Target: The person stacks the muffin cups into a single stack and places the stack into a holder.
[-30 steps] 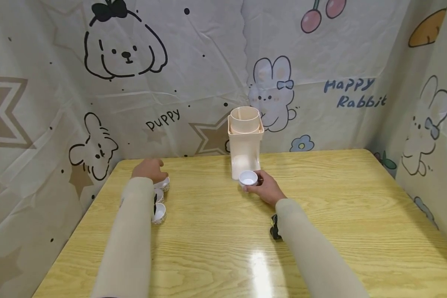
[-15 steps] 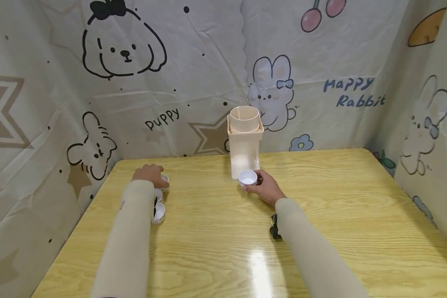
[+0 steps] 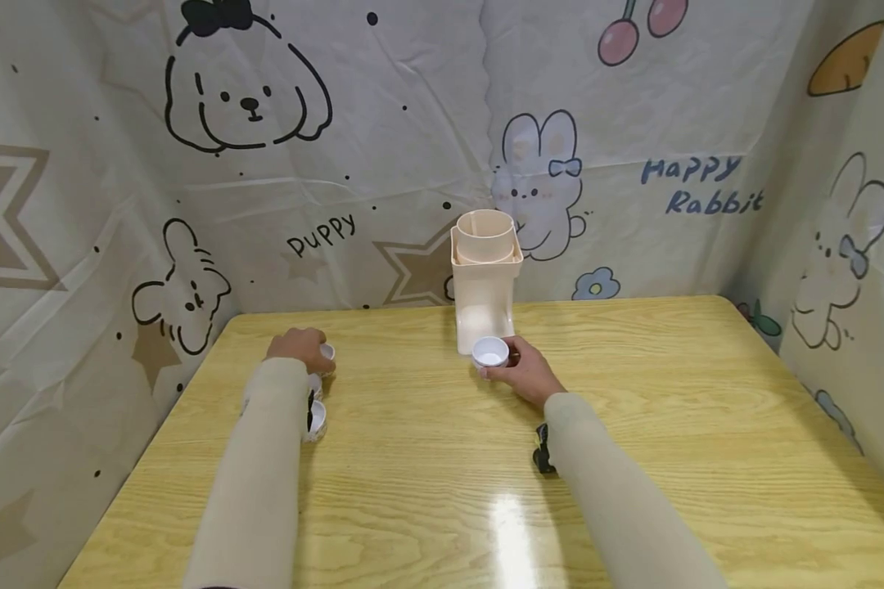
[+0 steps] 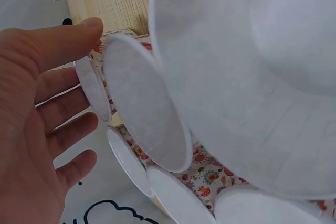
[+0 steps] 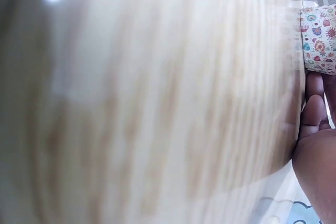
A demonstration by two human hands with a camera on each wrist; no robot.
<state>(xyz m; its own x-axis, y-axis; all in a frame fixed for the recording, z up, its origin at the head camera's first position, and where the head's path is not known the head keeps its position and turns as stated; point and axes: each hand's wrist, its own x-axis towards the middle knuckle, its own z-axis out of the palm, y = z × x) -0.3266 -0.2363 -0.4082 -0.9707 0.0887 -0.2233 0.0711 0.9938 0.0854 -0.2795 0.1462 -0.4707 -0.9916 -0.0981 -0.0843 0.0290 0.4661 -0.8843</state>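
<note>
Within the right grip, one floral cup clamped sidewise, likely to leave its mouth uncovered.
Left grip curls round the far cup, other cups beside its wrist.

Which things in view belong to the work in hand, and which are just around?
Part of the work:
white-lined cup, held by the right hand
far cup, pinched by the left hand
neighbouring cups
cream stand, probably, as the white-lined cup is at its foot

Just around:
wooden table
printed backdrop
black wrist device
</note>
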